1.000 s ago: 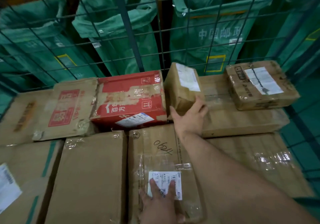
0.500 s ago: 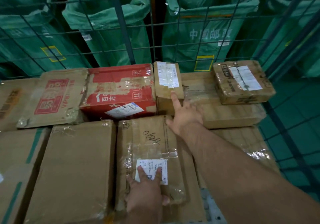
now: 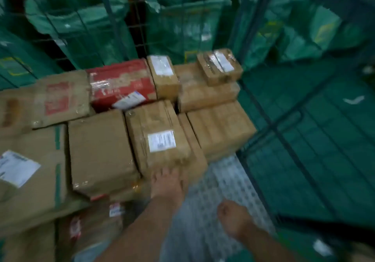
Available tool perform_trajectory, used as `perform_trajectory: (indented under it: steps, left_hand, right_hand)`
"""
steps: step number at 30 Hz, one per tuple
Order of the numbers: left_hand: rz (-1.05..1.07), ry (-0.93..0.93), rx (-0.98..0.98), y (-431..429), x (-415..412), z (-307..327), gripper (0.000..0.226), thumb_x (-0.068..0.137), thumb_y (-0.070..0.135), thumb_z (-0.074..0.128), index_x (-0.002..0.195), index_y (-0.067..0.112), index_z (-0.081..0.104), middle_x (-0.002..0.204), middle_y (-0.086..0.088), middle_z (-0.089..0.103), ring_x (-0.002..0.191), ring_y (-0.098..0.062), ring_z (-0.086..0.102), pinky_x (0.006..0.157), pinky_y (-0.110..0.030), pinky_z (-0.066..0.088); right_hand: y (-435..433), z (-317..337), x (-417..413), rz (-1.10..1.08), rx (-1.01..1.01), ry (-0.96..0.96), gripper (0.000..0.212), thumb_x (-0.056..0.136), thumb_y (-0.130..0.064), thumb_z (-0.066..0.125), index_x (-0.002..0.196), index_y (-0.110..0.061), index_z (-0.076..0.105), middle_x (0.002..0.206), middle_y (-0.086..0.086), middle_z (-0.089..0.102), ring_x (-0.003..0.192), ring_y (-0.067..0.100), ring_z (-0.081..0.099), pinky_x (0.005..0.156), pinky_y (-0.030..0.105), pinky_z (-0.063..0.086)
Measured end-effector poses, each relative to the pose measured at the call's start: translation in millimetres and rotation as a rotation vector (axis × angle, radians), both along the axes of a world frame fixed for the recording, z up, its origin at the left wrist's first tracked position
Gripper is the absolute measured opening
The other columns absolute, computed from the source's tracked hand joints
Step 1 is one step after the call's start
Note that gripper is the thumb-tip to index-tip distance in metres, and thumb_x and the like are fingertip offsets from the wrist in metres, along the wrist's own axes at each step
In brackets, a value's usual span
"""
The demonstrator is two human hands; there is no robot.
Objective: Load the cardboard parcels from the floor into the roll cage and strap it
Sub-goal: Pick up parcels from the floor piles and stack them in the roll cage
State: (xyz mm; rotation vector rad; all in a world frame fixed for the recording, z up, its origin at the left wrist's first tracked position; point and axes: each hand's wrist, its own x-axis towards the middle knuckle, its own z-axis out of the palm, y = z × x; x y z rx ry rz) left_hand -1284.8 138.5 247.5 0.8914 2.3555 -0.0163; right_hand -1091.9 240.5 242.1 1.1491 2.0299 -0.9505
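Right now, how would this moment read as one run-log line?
stage: loading | left hand: touching near edge of labelled parcel | right hand: empty, above cage floor

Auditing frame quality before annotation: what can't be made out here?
Head view only, motion-blurred throughout:
- Shipping label on the near parcel: text unreadable because of blur.
- Left hand at that parcel's near edge and right hand: finger pose lost to blur.
- Left carton: cut off by the frame edge.
- Lower parcel layers: hidden under the top layer.
- Strap: none in view.
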Motion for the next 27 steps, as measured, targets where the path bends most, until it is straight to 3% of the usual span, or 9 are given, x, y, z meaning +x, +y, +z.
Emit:
perform_trajectory:
  steps: [3,5,7,9,12,14,19,24,27]
  left_hand:
    - [-0.011,-0.321,0.016,-27.6,67.7,9.1,0.044,0.104,0.046,0.041,0.136,0.019,0.054,0.125,-0.008,0.062,0.106,-0.025,0.062,0.088,-0.039,0.053]
    - [-0.071,-0.442,-0.043,-35.5,105.3,9.8,0.033,0.105,0.04,0.044,0.118,0.015,0.06,0.107,-0.006,0.064,0.078,-0.012,0.057,0.074,-0.033,0.047]
    - [-0.257,-0.454,-0.071,-36.9,145.7,15.5,0.023,0.106,0.034,0.046,0.094,0.019,0.058,0.101,-0.001,0.062,0.083,-0.009,0.057,0.083,-0.032,0.045]
    - [-0.387,-0.418,-0.075,-30.9,180.4,21.0,0.021,0.104,0.033,0.049,0.09,0.02,0.058,0.111,-0.007,0.068,0.103,-0.023,0.064,0.094,-0.036,0.049]
    - [-0.557,-0.415,-0.093,-22.5,242.6,33.7,0.024,0.102,0.034,0.048,0.083,0.021,0.056,0.112,-0.02,0.067,0.102,-0.04,0.065,0.086,-0.047,0.055]
    - [-0.712,-0.364,-0.125,-20.2,288.9,55.9,0.026,0.099,0.04,0.049,0.083,0.02,0.058,0.106,-0.014,0.069,0.094,-0.033,0.067,0.079,-0.037,0.055]
    - [-1.106,-0.298,-0.196,-20.8,437.4,87.6,0.024,0.101,0.04,0.053,0.091,0.021,0.064,0.097,-0.007,0.071,0.087,-0.025,0.066,0.081,-0.032,0.054]
    - [-1.38,-0.215,-0.233,-42.2,610.5,80.8,0.026,0.098,0.045,0.05,0.086,0.024,0.059,0.083,0.004,0.063,0.078,-0.021,0.058,0.076,-0.03,0.048]
    - [-1.43,-0.214,-0.262,-62.4,702.2,69.9,0.027,0.098,0.048,0.051,0.101,0.026,0.065,0.101,0.006,0.069,0.098,-0.019,0.065,0.09,-0.03,0.052]
  right_hand:
    - [-40.7,-1.2,81.5,-0.223,-0.029,-0.069,0.037,0.105,-0.025,0.046,0.095,0.004,0.067,0.089,0.012,0.056,0.093,0.027,0.065,0.074,0.03,0.045]
    - [-63.1,5.0,120.5,-0.315,-0.011,-0.032,0.04,0.103,-0.032,0.05,0.093,-0.001,0.072,0.093,0.014,0.066,0.092,0.023,0.064,0.073,0.027,0.046]
    - [-82.4,27.5,157.2,-0.423,-0.005,-0.002,0.04,0.102,-0.032,0.049,0.071,-0.011,0.06,0.087,0.005,0.064,0.087,0.019,0.059,0.069,0.026,0.042]
    - [-90.6,50.0,183.1,-0.503,0.024,0.058,0.039,0.102,-0.028,0.045,0.065,-0.016,0.046,0.082,0.005,0.055,0.084,0.019,0.051,0.065,0.027,0.038]
    - [-112.2,74.3,242.0,-0.673,0.029,0.05,0.02,0.103,-0.029,0.043,0.092,-0.02,0.057,0.106,0.013,0.062,0.092,0.021,0.052,0.08,0.028,0.044]
    - [-137.2,84.6,288.6,-0.811,0.061,0.049,0.024,0.102,-0.03,0.044,0.105,-0.017,0.065,0.113,0.01,0.066,0.101,0.026,0.061,0.084,0.028,0.045]
    - [-213.2,102.6,432.0,-1.181,0.054,0.053,0.036,0.098,-0.029,0.046,0.115,-0.007,0.069,0.11,0.009,0.072,0.103,0.03,0.069,0.082,0.032,0.055]
    - [-294.5,88.6,578.1,-1.531,0.084,0.06,0.033,0.097,-0.029,0.047,0.116,-0.012,0.068,0.114,0.006,0.072,0.103,0.025,0.068,0.084,0.03,0.054]
    - [-323.6,75.3,653.4,-1.618,0.069,0.05,0.035,0.097,-0.031,0.048,0.12,-0.014,0.068,0.117,0.004,0.071,0.105,0.023,0.067,0.089,0.03,0.055]
